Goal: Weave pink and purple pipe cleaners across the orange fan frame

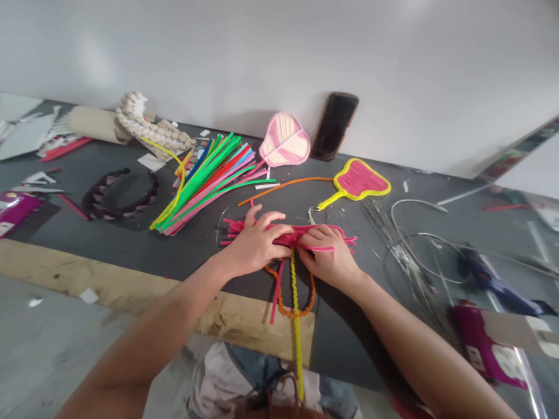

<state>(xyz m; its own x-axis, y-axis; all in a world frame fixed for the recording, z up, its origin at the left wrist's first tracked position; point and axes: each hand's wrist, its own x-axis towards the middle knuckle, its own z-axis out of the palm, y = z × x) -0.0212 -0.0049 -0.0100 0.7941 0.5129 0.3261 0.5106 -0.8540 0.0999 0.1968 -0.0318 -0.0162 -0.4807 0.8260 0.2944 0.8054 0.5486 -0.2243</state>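
My left hand (257, 241) lies over a fan-shaped frame wound across with pink pipe cleaners (290, 235). Its thumb and forefinger press on the strands while other fingers are lifted. From the other side my right hand (327, 253) grips the same strands with curled fingers, and a loose pink end sticks out by it. Beneath the hands shows the frame's twisted orange edge (311, 299). A twisted yellow stem (298, 343) runs down past the table edge toward my lap. Another pink pipe cleaner (276, 294) hangs beside the stem. My hands hide much of the winding.
Colourful pipe cleaners (205, 186) lie left of centre. Behind are a pink fan (285, 139), a yellow-edged pink fan (362, 179) and a phone (335, 125) against the wall. Wires (402, 262) and a glue gun (498, 285) lie right; a dark braided headband (120, 195) lies left.
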